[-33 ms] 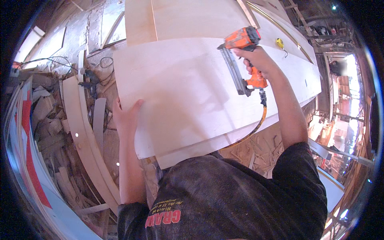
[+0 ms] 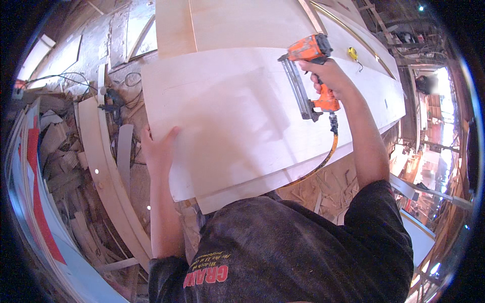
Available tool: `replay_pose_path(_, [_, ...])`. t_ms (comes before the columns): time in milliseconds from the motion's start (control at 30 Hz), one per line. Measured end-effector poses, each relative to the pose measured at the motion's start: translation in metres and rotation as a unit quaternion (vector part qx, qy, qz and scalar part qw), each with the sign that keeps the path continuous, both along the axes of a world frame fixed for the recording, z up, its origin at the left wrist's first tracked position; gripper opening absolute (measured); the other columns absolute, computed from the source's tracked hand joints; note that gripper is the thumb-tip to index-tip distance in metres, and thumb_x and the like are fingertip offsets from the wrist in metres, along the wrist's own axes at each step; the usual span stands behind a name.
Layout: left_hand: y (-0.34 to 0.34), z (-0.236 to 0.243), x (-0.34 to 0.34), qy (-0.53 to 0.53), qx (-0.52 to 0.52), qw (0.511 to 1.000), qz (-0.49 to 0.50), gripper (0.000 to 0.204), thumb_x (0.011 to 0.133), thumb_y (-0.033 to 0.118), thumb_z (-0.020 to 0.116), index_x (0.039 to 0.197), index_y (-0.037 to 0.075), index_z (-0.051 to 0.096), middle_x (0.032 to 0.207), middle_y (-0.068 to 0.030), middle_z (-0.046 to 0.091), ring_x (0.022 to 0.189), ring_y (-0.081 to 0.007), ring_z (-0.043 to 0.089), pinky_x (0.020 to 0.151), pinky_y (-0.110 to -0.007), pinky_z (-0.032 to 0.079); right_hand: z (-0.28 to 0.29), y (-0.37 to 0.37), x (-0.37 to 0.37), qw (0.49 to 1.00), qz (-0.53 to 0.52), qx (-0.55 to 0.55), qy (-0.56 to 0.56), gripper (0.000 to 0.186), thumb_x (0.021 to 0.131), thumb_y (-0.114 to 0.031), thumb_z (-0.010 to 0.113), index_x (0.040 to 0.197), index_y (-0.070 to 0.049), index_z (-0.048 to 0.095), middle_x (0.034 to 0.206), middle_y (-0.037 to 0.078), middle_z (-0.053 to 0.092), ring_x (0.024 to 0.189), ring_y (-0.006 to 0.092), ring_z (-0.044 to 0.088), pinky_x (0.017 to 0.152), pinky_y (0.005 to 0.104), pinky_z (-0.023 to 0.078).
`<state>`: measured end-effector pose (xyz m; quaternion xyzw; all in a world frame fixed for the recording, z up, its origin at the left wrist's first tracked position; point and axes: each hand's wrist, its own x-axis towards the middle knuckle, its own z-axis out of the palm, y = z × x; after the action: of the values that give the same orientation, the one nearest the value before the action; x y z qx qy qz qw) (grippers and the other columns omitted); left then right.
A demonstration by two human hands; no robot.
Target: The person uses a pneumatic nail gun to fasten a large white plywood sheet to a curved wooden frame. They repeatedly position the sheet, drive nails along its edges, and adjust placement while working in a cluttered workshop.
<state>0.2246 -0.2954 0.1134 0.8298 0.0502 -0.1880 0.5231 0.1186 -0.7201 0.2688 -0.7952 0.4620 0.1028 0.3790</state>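
My right hand [image 2: 328,78] is wrapped round the grip of an orange and black nail gun [image 2: 308,48]. Its long grey magazine slants down toward me, and the whole tool is raised over a large pale plywood board [image 2: 222,111]. From the base of the grip, a yellow-orange air hose [image 2: 331,151] curves down past the board's near edge. My left hand [image 2: 159,146] grips the left edge of this board, thumb on top; most of its other fingers are hidden by the edge. Beneath, a second sheet [image 2: 232,194] sticks out along the near side.
A yellow tape measure [image 2: 352,53] lies beyond the nail gun, near a long metal strip [image 2: 353,40]. To the left, a dark drill-like tool [image 2: 112,101], long wood strips [image 2: 101,146] and offcuts lie on the floor. Wood scraps [image 2: 328,189] litter the ground near me.
The nail gun and my right hand have shifted very slightly to the right. My left hand and the board's left edge have moved a touch to the left.
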Motion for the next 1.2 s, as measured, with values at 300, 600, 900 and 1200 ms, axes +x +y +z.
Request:
replay_pose_path(300, [0.000,0.008,0.001,0.007,-0.013,1.000,-0.011,0.064,0.081,0.016,0.090,0.129,-0.004,0.053,0.120,-0.0155,0.068,0.107,-0.0215,0.067,0.094,-0.035,0.053,-0.004,0.010,-0.006,0.990,0.018,0.136,-0.039,0.039,0.088,-0.042,0.081,0.100,-0.007,0.067,0.060,-0.004,0.051,0.043,0.0064,0.049,0.043,0.0240,0.039])
replay_pose_path(600, [-0.005,0.012,-0.004,-0.016,-0.008,1.000,-0.013,0.064,0.080,0.024,0.092,0.127,-0.003,0.057,0.117,-0.0144,0.070,0.105,-0.0242,0.067,0.094,-0.037,0.053,-0.007,0.037,0.021,0.986,0.076,0.144,-0.028,0.041,0.088,-0.043,0.081,0.096,-0.005,0.070,0.060,-0.001,0.053,0.045,0.0106,0.051,0.044,0.0295,0.043])
replay_pose_path(900, [0.004,0.009,-0.004,0.001,0.004,1.000,-0.031,0.067,0.081,0.024,0.091,0.129,-0.003,0.053,0.123,-0.0175,0.066,0.113,-0.0255,0.064,0.099,-0.039,0.050,-0.006,0.054,0.032,0.991,0.100,0.092,0.016,0.045,0.087,-0.046,0.081,0.097,-0.004,0.067,0.059,-0.002,0.051,0.045,0.0097,0.051,0.044,0.0288,0.042])
replay_pose_path(1200, [0.010,0.006,-0.007,-0.018,0.007,1.000,-0.024,0.066,0.081,0.024,0.091,0.128,-0.003,0.053,0.118,-0.0180,0.068,0.109,-0.0262,0.066,0.096,-0.039,0.051,-0.001,0.071,0.038,0.991,0.112,0.066,0.022,0.038,0.090,-0.040,0.079,0.087,-0.004,0.066,0.058,0.000,0.052,0.044,0.0116,0.052,0.044,0.0313,0.045])
